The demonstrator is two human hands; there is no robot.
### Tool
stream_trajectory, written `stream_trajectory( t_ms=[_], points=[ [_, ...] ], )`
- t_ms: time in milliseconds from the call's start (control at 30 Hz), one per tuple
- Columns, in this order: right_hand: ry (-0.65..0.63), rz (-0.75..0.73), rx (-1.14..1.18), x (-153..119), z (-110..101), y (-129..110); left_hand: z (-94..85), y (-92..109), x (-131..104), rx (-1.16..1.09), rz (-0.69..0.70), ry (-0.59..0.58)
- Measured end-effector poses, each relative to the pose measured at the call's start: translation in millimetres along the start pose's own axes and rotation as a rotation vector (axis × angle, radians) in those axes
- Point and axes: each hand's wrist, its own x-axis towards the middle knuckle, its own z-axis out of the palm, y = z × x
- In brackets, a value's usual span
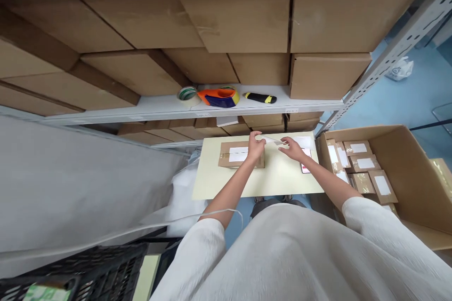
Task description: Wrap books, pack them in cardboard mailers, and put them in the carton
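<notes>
Above the pale yellow table (pixel 208 183), a small white label sheet (pixel 270 139) is stretched between my two hands. My left hand (pixel 256 146) pinches its left end, over the right part of a brown cardboard box (pixel 224 155). That box is taped shut and bears a white label (pixel 238 154) on top. My right hand (pixel 292 148) has its thumb and fingertips closed at the sheet's right end. Beyond that hand lies more white paper (pixel 303 141). A phone (pixel 305 165) with a lit screen rests beside my right wrist, partly covered.
A large open carton (pixel 406 150) at right holds several small labelled boxes (pixel 365 163). On the shelf (pixel 151 109) ahead sit tape rolls (pixel 187 94), an orange tape dispenser (pixel 221 97), a black-and-yellow cutter (pixel 260 98) and cardboard boxes. A black crate (pixel 102 268) stands lower left.
</notes>
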Motion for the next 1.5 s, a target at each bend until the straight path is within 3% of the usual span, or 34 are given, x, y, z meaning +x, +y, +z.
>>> stream_trajectory(
  t_ms=[267, 400, 533, 800, 967, 1167, 1500],
  points=[
    [0.093, -0.023, 0.336, 22, 45, -75, -91.8, -8, -13, -0.323, -0.085, 0.003],
    [0.103, -0.004, 0.345, 24, 69, -109, -136.8, -26, -9, -0.333, -0.057, 0.051],
    [0.1, 0.061, 0.392, 21, 89, -128, -163.0, -52, 2, -0.324, -0.027, 0.021],
    [0.077, 0.16, 0.429, 13, 120, -132, -173.3, -93, 17, -0.273, 0.015, -0.138],
    [0.185, 0.222, 0.243, 17, 134, -125, -173.2, -102, 14, -0.05, 0.01, -0.126],
    [0.25, 0.292, -0.025, 13, 147, -121, -170.3, -112, 8, 0.138, 0.137, -0.165],
    [0.172, 0.196, -0.265, 11, 160, -114, -169.0, -125, 8, 0.283, 0.239, -0.201]
  ],
)
